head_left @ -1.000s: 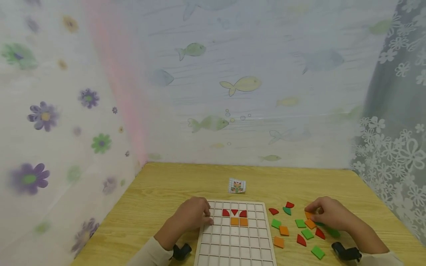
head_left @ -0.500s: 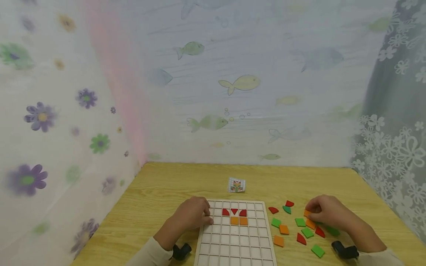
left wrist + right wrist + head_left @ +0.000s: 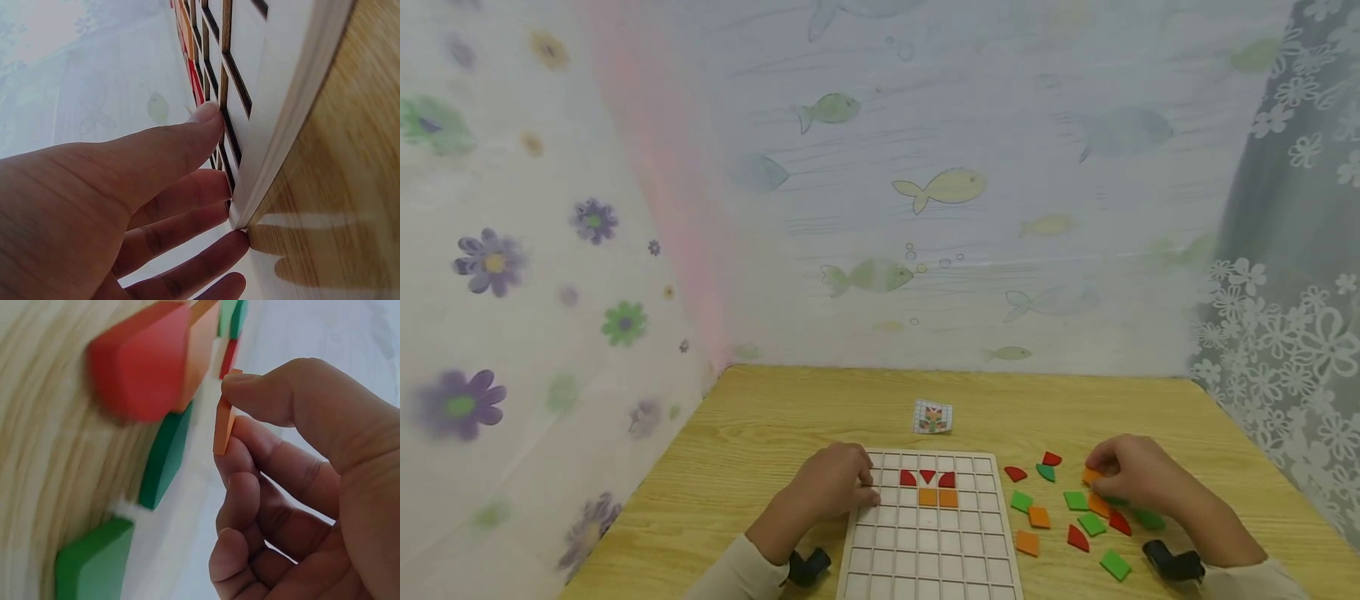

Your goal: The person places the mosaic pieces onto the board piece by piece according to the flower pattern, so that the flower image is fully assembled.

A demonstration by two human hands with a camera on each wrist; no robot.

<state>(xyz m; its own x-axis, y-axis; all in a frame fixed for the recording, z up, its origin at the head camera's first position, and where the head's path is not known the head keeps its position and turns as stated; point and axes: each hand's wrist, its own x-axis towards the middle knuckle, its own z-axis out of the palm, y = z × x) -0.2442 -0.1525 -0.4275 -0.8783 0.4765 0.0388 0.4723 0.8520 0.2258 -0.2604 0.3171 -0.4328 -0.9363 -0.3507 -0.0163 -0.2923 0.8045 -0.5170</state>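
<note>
In the head view my left hand [image 3: 837, 481] lies at the left edge of a pale wooden grid board [image 3: 940, 558]. Its thumb touches the board's face in the left wrist view, with the fingers stretched along the edge. On the board, red pieces [image 3: 947, 480] sit above two orange squares [image 3: 928, 497]. To the right, my right hand [image 3: 1146, 475] pinches an orange tile [image 3: 224, 422] between thumb and fingers, held clear of the tabletop pieces. Beneath it in the right wrist view lie a red piece [image 3: 140, 362] and a dark green piece [image 3: 165, 459].
Right of the board, loose green squares [image 3: 1116, 565], orange squares [image 3: 1027, 543] and red quarter-rounds [image 3: 1078, 537] are scattered on the wooden table [image 3: 760, 417]. A small printed pattern card [image 3: 932, 417] lies beyond the board. Patterned curtains [image 3: 880, 208] stand behind the table.
My right hand has lifted slightly and shifted away from me with the orange tile. My left hand stays at the board.
</note>
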